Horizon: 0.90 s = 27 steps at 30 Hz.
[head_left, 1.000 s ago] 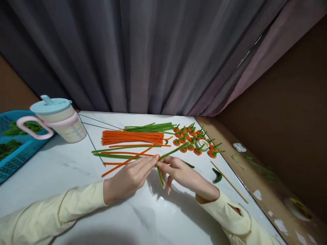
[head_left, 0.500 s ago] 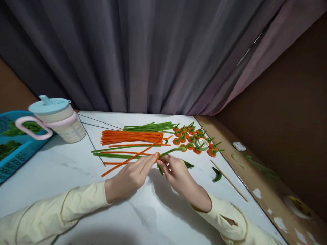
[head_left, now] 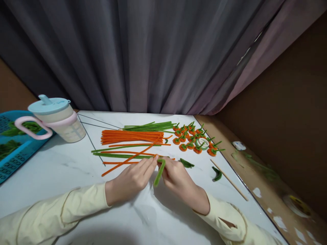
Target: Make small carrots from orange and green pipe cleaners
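Observation:
Over the front of the white table, both my hands meet fingertip to fingertip. My left hand (head_left: 134, 175) is closed in a pinch on a small orange pipe cleaner piece, nearly all hidden by the fingers. My right hand (head_left: 177, 175) pinches a green pipe cleaner (head_left: 159, 173), whose bent end points down toward me between the hands. Just beyond my fingers lie loose orange pipe cleaners (head_left: 120, 167) and green pipe cleaners (head_left: 122, 156). A dark green leaf-shaped piece (head_left: 187, 163) rests right of my right hand.
Behind lie an orange bundle (head_left: 131, 136) and a green bundle (head_left: 150, 126). Several small orange pumpkin-like pieces with green stems (head_left: 198, 149) surround a tape roll (head_left: 202, 143). A thin stick (head_left: 230, 180) lies right; a lidded cup (head_left: 57, 119) and blue basket (head_left: 22, 166) stand left.
The green pipe cleaner's free end has swung from pointing away to the right to hanging down toward me. The orange piece has become mostly covered by my fingers.

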Tool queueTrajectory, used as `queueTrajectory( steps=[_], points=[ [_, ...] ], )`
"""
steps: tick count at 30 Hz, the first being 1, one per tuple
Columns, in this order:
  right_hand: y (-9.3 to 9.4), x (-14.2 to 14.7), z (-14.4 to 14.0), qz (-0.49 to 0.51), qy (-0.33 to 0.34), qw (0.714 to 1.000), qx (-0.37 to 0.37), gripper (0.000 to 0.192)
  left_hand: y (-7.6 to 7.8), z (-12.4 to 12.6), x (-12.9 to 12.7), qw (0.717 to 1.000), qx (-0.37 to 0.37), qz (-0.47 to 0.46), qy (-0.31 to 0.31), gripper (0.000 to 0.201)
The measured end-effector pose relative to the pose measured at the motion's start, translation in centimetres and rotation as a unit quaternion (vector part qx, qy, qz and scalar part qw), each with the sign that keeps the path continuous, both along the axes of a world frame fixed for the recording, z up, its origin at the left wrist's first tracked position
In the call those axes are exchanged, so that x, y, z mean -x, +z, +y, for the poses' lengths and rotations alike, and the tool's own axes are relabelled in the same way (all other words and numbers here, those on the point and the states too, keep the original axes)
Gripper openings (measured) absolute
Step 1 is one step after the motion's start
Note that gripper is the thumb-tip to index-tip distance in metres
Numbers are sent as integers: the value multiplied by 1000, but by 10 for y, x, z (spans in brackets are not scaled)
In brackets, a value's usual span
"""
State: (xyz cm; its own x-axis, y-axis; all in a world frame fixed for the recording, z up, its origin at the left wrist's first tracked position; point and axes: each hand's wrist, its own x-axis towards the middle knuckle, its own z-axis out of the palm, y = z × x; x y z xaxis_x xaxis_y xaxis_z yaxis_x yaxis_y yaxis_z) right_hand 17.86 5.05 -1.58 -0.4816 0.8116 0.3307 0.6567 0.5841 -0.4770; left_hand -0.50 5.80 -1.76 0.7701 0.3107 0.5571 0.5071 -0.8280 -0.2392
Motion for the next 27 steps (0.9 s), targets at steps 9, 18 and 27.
queueTrajectory(
  steps=[9,18,27],
  points=[
    [-8,-1,-2,-105,-34,989,-102,23,-10,3,-2,978,194,-70,16,53],
    [-9,2,2,18,-50,995,-83,20,6,4,-7,958,261,-119,-4,40],
    [-1,-2,1,15,19,995,-98,19,20,11,-4,912,380,-154,-11,19]
  ],
)
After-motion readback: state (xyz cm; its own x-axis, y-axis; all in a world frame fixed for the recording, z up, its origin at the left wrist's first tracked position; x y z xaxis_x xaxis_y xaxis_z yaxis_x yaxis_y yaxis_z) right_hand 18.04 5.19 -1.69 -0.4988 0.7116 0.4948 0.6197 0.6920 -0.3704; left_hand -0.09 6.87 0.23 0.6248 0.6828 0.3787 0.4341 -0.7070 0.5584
